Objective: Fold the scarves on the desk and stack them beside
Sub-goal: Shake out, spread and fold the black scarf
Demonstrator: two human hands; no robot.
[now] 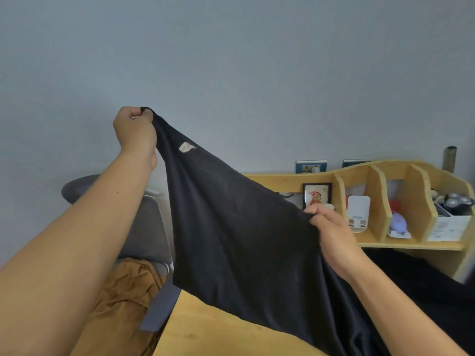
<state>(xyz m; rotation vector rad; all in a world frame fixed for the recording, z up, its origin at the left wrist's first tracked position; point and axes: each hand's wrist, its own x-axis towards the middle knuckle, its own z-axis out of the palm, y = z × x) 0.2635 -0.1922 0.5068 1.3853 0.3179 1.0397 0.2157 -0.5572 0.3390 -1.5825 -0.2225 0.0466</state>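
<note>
A black scarf (pixel 239 235) with a small white label near its top edge hangs stretched in the air above the yellow desk (pixel 205 332). My left hand (pixel 135 131) pinches one upper corner, raised high at the left. My right hand (pixel 331 229) grips the top edge lower down at the right. The scarf's lower part drapes onto the desk, and more black fabric (pixel 424 291) lies on the desk at the right, partly hidden behind my right forearm.
A wooden shelf organiser (pixel 372 176) stands at the back right, with a framed picture, a white device and a box in it. A grey chair (pixel 144 227) stands left of the desk with a mustard cloth (pixel 128 291) on its seat. A blue-grey wall is behind.
</note>
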